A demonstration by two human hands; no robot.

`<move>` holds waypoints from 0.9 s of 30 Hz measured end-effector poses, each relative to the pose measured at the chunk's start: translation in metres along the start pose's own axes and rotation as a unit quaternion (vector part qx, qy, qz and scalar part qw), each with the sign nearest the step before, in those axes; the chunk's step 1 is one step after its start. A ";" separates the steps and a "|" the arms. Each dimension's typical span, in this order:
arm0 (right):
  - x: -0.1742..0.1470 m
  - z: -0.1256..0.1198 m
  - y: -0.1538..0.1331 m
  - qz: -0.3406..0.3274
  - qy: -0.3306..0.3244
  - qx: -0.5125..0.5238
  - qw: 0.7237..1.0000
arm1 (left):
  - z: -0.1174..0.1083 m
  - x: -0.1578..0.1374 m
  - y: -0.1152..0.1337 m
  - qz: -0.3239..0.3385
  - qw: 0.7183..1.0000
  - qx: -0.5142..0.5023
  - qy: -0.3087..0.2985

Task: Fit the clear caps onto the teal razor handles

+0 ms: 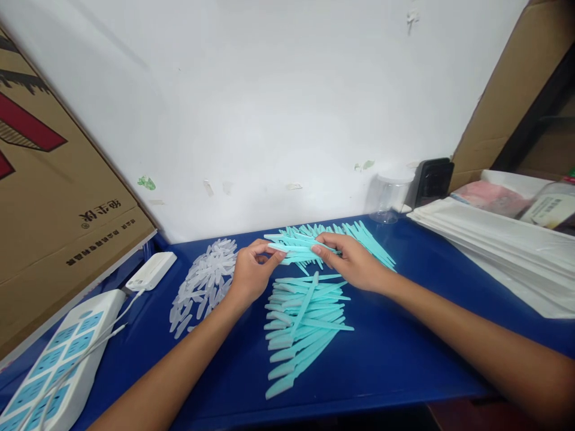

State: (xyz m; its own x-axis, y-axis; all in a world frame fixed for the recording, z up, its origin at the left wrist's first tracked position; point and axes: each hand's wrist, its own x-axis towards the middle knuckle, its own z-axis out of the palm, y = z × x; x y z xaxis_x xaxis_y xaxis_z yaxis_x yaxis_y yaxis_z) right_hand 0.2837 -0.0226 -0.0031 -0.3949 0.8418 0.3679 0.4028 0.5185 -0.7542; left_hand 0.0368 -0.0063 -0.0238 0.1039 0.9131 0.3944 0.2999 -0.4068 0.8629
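Note:
In the head view, a teal eyebrow razor [296,249] is held level between my two hands, above the blue table. My left hand [252,272] pinches its left end with thumb and fingers. Closed on the handle's right part is my right hand [357,261]. Whether more than one razor is in the grip I cannot tell. Beneath and nearer to me lies a stack of teal razors [309,317], several with pale covers at their left ends. Behind my hands spreads another pile of teal razors [371,242]. Left of my left hand sits a heap of translucent caps [209,269].
A white power strip [101,323] with cables and a white adapter [151,270] lie on the blue table [404,353] at left. A cardboard box [58,179] stands behind them. At back right are a clear jar [389,194], a black object [433,179] and white packaging [494,239].

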 end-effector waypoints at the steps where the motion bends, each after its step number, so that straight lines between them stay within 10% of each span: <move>1: 0.000 0.001 0.000 0.002 -0.001 0.003 1.000 | 0.001 -0.001 0.000 0.000 1.000 -0.003 -0.002; 17: 0.002 -0.004 0.007 -0.008 0.014 -0.017 1.000 | -0.023 0.013 0.006 0.046 0.992 0.114 -0.031; 23: 0.006 -0.011 0.014 -0.003 0.046 -0.057 0.997 | -0.084 0.033 0.007 0.064 0.873 0.481 -0.049; 27: 0.007 -0.011 0.019 -0.002 0.044 -0.058 0.997 | -0.109 0.040 0.000 -0.043 0.866 0.468 -0.171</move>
State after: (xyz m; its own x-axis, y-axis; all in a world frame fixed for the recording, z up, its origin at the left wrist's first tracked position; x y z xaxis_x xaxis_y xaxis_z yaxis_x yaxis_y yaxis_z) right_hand 0.2971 -0.0052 -0.0087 -0.3255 0.8471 0.4202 0.4966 0.5313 -0.6864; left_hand -0.0628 0.0271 0.0266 0.2706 0.9588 0.0869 0.9409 -0.2825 0.1869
